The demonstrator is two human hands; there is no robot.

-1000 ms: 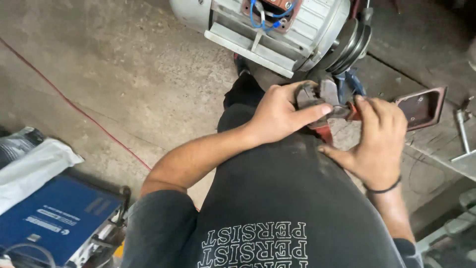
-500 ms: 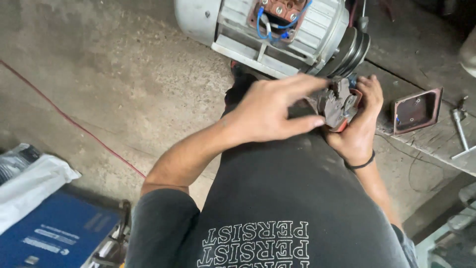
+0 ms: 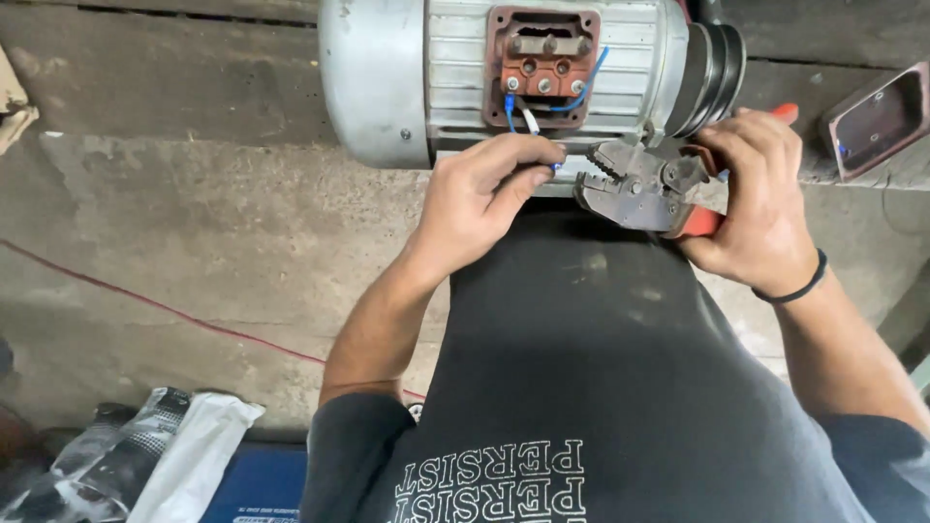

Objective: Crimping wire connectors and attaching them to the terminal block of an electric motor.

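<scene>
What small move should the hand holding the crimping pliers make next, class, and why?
Probably ease the crimping pliers left: their open jaws sit just short of the blue wire end pinched by the left hand, while the right hand holds the handles.

A dark charcoal short-sleeved T-shirt is worn, with white outlined block lettering printed across the chest. Sleeves are ended above the elbows; forearms are left bare. A thin black band is worn round the wrist of the right hand (image 3: 760, 208). The left hand (image 3: 480, 194) is seen bare, without rings or band.
</scene>
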